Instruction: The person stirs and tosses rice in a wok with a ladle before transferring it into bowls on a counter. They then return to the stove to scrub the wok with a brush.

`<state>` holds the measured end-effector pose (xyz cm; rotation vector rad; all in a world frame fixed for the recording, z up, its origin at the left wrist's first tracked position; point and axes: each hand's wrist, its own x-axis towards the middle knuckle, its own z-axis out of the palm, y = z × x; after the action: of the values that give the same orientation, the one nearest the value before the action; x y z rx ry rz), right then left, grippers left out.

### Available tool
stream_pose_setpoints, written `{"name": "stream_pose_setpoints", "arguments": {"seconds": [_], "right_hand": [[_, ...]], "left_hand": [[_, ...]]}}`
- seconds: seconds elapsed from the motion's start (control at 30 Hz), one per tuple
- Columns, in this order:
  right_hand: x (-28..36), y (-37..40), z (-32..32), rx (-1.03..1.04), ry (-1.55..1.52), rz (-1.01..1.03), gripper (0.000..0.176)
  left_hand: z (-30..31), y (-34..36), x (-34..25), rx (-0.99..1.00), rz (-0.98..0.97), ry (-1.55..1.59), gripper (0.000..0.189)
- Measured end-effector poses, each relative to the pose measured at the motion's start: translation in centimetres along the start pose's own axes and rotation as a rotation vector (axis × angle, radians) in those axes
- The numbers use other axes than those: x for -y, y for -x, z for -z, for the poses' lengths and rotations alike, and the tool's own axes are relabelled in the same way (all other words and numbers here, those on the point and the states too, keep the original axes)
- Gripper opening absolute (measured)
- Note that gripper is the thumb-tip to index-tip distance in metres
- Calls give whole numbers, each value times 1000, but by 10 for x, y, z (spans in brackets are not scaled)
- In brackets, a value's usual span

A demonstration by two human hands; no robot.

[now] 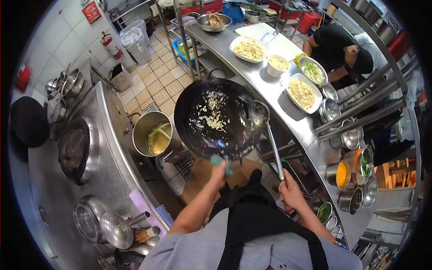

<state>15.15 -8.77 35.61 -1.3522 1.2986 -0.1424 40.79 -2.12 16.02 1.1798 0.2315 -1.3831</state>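
My left hand (219, 174) is closed round the near handle of a black wok (240, 96), with a green cloth (222, 166) at the grip. The wok is held over the floor between stove and counter. Small pale chopped bits (213, 110) lie across its middle, with more scattered near the close rim. My right hand (291, 191) grips the handle end of a long steel ladle (275, 148). The ladle's bowl overlaps the wok's right rim in this view. Left of the wok, a steel pot (138, 135) holds yellowish liquid and a long pale green piece.
A steel counter (288, 108) on my right carries bowls of chopped food (301, 93), a cutting board (283, 47) and metal tubs. Beyond it a person (335, 42) bends down. Along my left runs a stove (105, 148) with a burner (74, 153) and a perforated strainer (116, 229).
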Motion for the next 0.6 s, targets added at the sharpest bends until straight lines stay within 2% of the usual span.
{"name": "stream_pose_setpoints", "arguments": {"seconds": [0.03,0.07,0.13,0.17,0.2,0.23,0.27,0.3,0.33,0.4,0.47,0.5,0.53,0.6], "right_hand": [[-17,-11,-10,-5,84,26,61],[0,-9,-24,43,136,-71,60],[17,-15,-36,259,-141,-166,55],[28,-16,-33,250,-147,-144,55],[39,-16,-26,424,-481,-251,47],[44,-14,-21,600,-816,-361,39],[40,-17,-17,592,-822,-348,39],[34,-23,-14,751,-1103,-426,32],[31,-26,-14,914,-1391,-498,26],[43,-17,-9,944,-1504,-520,20],[52,-21,0,925,-1408,-420,19],[64,-28,9,914,-1361,-436,19],[77,-32,15,908,-1379,-421,19],[102,-42,18,582,-892,-47,23]], "left_hand": [[11,1,26,-44,-255,-134,21],[31,-5,49,-82,-333,-357,24],[37,-3,59,-351,-203,-657,28],[44,-6,62,-333,-338,-626,25],[45,-9,58,-309,-468,-594,22],[47,-18,50,-271,-480,-520,19],[45,-27,34,-234,-488,-446,15],[8,13,-19,-185,-161,-285,11],[12,-3,-32,-135,11,-196,9],[20,-25,-42,-95,232,71,11],[24,-14,-45,-81,396,131,12],[32,-11,-39,-50,451,233,15],[36,-3,-37,-4,446,260,20],[45,-3,-42,-29,491,249,24]]}}
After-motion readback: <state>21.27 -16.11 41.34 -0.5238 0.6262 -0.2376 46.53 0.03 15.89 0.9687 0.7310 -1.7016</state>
